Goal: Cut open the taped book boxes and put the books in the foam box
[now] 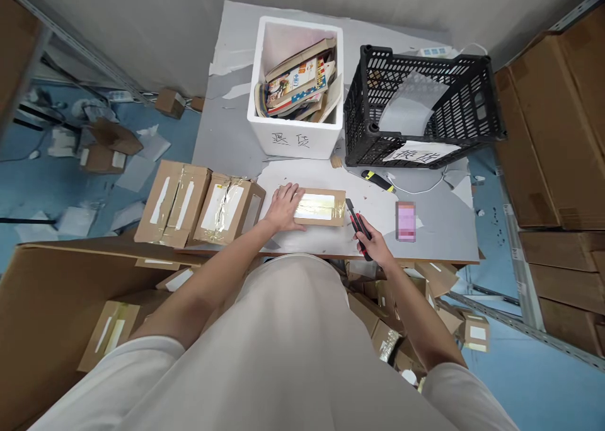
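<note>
A small taped cardboard box with a white label lies on the table in front of me. My left hand grips its left end, fingers over the top edge and thumb along the near side. My right hand is wrapped round a black and red utility knife. The knife's tip points away from me, just beside the box's right end. Behind the box lies a second knife, black and yellow. A phone-like pink rectangle, blurred, lies right of my right hand.
Two taped cartons stand at the table's left edge. A white foam bin holding books and a black plastic crate stand at the back. Cardboard boxes are piled below the table's front edge; shelves with cartons rise on the right.
</note>
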### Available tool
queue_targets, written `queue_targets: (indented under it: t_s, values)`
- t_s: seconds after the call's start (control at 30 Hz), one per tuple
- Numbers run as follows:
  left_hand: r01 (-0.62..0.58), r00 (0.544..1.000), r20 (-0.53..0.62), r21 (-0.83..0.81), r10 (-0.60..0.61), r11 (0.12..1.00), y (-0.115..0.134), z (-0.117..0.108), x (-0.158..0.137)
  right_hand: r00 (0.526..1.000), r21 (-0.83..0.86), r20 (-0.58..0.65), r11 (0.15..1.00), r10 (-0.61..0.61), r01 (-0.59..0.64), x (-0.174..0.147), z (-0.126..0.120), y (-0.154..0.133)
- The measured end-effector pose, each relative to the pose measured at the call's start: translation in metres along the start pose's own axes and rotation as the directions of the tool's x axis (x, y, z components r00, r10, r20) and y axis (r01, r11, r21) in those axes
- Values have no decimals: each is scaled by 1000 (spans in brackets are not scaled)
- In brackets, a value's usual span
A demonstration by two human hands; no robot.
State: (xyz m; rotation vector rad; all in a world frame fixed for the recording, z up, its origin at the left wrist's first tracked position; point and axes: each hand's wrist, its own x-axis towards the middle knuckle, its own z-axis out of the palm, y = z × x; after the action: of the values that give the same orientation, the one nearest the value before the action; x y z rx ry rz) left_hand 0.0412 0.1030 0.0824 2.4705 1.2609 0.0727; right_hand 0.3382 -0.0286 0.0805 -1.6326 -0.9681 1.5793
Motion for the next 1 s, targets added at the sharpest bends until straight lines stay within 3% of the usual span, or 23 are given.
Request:
queue_targets:
  t_s: [0.43, 0.67, 1.0]
  values:
    - [-62, 995, -80, -36, 59, 997, -6, 8, 3, 974, -241, 214, 970, 75, -22, 19, -39, -26]
    - [-55, 992, -116, -81, 45, 995, -7, 9, 4, 972, -188, 192, 977, 132, -96, 6, -32, -18]
    - [-78, 988, -137, -82, 66, 994, -6, 12, 1, 993, 15, 94, 997, 73, -75, -29, 5, 10]
